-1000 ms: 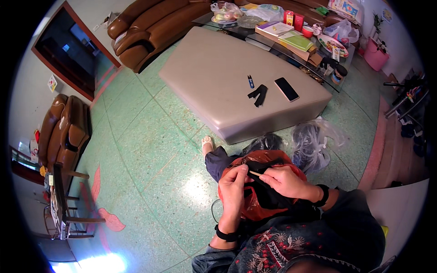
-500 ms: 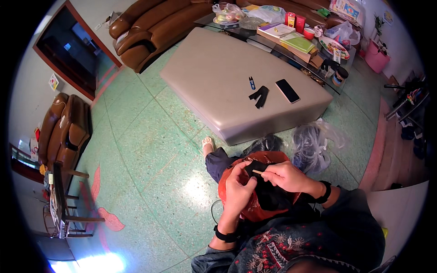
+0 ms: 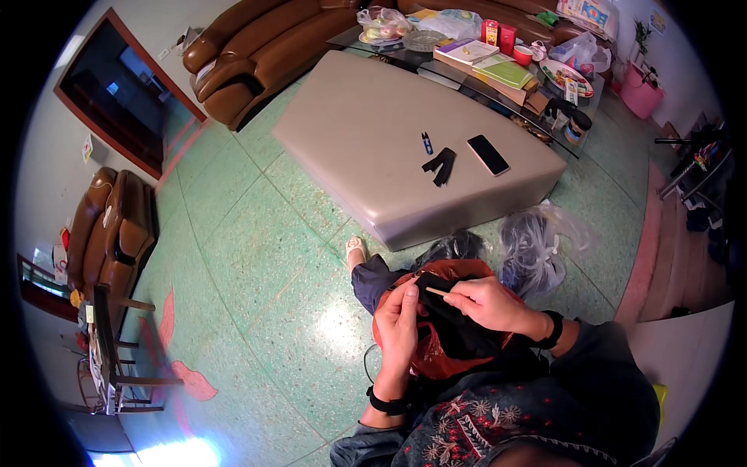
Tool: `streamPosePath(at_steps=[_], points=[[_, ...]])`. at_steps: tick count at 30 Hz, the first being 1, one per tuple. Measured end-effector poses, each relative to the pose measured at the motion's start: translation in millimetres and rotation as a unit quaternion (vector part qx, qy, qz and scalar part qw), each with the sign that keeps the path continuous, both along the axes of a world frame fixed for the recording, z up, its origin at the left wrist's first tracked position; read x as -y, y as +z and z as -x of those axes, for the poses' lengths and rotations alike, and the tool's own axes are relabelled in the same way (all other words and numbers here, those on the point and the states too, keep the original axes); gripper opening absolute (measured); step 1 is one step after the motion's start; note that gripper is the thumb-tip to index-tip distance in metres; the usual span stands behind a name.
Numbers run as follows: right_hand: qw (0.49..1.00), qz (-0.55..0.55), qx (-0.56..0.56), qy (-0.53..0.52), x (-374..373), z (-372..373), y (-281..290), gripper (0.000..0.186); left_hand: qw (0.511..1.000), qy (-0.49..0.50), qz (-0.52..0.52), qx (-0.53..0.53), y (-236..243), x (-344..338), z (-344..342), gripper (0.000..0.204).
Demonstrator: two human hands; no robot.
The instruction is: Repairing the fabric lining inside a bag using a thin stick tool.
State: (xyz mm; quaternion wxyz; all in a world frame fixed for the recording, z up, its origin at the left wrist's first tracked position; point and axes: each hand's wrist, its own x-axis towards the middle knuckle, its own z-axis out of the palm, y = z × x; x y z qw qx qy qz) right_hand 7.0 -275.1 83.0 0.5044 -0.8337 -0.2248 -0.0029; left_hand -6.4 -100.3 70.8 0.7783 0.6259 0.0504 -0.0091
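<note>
In my lap lies a shiny red-orange bag or cloth [image 3: 436, 358] with black fabric [image 3: 463, 331] bunched on top of it. My right hand [image 3: 490, 303] is closed around a thin, pale wooden-looking stick [image 3: 437, 291], whose tip points left toward the other hand. Thumb and forefinger pressed together, my left hand [image 3: 398, 323] pinches at the upper left edge of the black fabric; the exact bit between its fingertips is small and partly hidden. A narrow gap separates the stick's tip from the left fingers.
Ahead stands a beige padded bench [image 3: 373, 140] bearing thread snips [image 3: 426, 143], a black strip [image 3: 440, 166] and a phone [image 3: 489, 155]. Clear plastic bags [image 3: 533, 253] lie on the floor by my knees. Behind the bench is a cluttered glass table [image 3: 389, 54].
My left fingers have closed together and shifted slightly left, away from the stick. More of the stick shows beyond my right fingers, which stay nearly in place.
</note>
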Motion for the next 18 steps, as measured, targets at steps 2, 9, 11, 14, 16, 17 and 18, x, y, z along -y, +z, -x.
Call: streamPosePath(at_steps=[2,9,11,14,16,17,18], points=[[1.000,-0.011,0.017,-0.001,-1.8,1.8,-1.3,0.016,0.999,0.019,-0.026,0.004,-5.3,0.6,0.0,0.026],[0.994,-0.034,-0.098,-0.043,-6.1,7.7,4.1,0.019,0.978,0.068,-0.186,0.067,-8.5,2.6,0.8,0.022],[0.995,-0.041,-0.086,-0.018,-6.1,8.6,5.6,0.022,0.966,0.070,-0.237,0.082,-2.9,1.5,1.7,0.020],[0.965,-0.094,-0.239,-0.040,1.0,-0.6,8.2,0.029,0.943,0.086,-0.296,0.123,3.0,4.0,3.5,0.016],[0.956,-0.111,-0.271,-0.024,-1.4,0.3,7.6,0.030,0.934,0.102,-0.306,0.151,1.5,2.8,2.3,0.014],[0.944,-0.127,-0.305,-0.012,-2.3,1.6,7.0,0.031,0.922,0.101,-0.335,0.166,-2.5,0.6,0.5,0.016],[0.960,-0.093,-0.265,0.010,-2.8,3.7,11.8,0.033,0.908,0.100,-0.364,0.182,-4.6,-0.8,-0.7,0.018]])
